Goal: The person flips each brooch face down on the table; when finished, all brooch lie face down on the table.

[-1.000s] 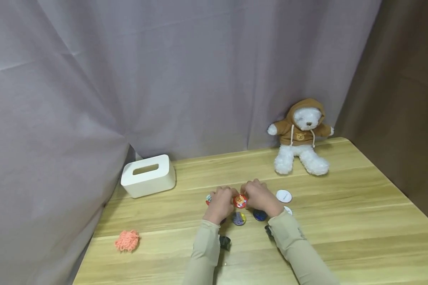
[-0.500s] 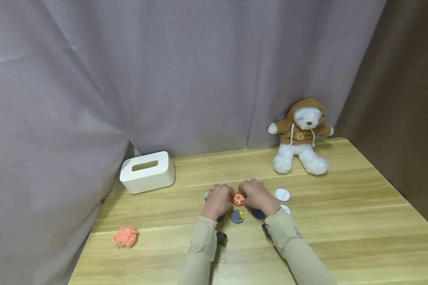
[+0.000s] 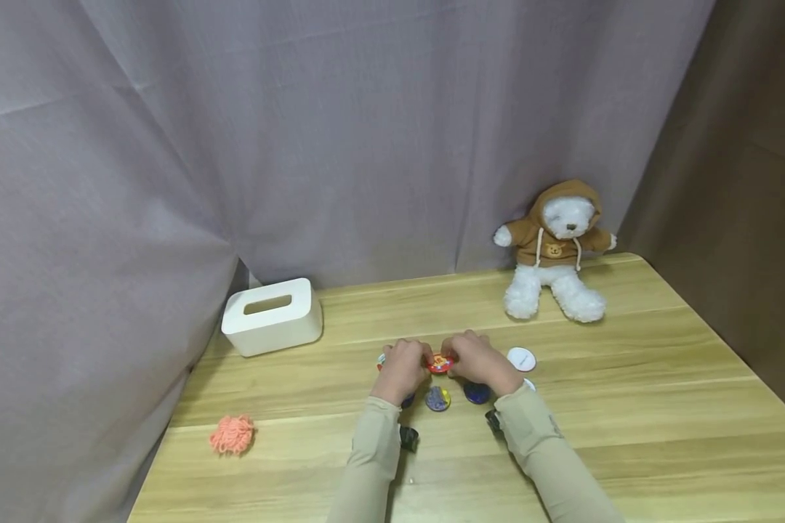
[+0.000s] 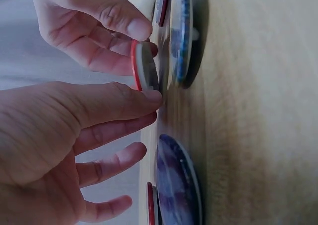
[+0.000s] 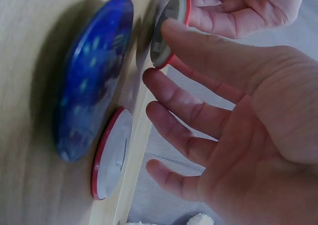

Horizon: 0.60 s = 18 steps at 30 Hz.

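Observation:
A red-rimmed round badge (image 3: 440,363) is pinched at its two sides between my hands. My left hand (image 3: 402,370) grips its left edge with thumb and forefinger, the other fingers loosely bent in the left wrist view. On the opposite edge, the thumb and forefinger of my right hand (image 3: 479,359) hold it; its remaining fingers spread in the right wrist view. The badge's grey back (image 5: 164,31) faces my wrists. Just below lie a grey-and-yellow badge (image 3: 437,399) and a dark blue badge (image 3: 477,393). A purple badge (image 4: 176,180) is partly hidden by my left hand in the head view.
White discs (image 3: 522,359) lie right of my right hand, and a green-and-red badge (image 3: 381,360) peeks out left of my left. A white tissue box (image 3: 272,319) stands back left, a teddy bear (image 3: 554,247) back right. Coral yarn (image 3: 232,434) lies at the left.
The red badge has tilted between my hands, so its face looks narrower in the head view. Both hands keep nearly the same place.

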Each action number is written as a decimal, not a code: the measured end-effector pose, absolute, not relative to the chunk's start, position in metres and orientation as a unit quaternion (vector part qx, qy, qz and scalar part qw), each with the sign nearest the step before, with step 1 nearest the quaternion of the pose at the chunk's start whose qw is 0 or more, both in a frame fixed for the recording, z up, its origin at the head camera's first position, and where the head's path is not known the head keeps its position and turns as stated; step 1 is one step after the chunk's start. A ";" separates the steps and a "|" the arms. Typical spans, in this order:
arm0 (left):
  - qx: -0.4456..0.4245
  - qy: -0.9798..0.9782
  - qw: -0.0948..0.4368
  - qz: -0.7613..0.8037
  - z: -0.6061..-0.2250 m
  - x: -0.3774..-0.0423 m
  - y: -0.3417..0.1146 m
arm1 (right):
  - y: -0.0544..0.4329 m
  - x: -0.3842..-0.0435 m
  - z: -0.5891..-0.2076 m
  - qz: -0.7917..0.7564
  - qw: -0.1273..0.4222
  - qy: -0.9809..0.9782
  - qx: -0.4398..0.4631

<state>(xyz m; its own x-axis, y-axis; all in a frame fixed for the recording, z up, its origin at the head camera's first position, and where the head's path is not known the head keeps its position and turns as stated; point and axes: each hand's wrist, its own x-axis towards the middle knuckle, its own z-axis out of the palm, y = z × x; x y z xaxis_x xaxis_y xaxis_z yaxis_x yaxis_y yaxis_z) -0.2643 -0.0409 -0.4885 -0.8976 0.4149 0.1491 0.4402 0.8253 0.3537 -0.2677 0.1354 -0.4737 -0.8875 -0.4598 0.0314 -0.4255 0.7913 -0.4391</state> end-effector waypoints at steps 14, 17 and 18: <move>-0.228 -0.947 0.048 -0.223 -0.485 -0.266 -0.044 | 0.138 -0.268 -0.470 -0.244 0.003 0.941 -0.235; -0.229 -0.944 0.052 -0.230 -0.484 -0.267 -0.044 | 0.139 -0.269 -0.470 -0.251 0.010 0.941 -0.227; -0.229 -0.944 0.053 -0.232 -0.484 -0.267 -0.044 | 0.139 -0.269 -0.470 -0.251 0.009 0.941 -0.227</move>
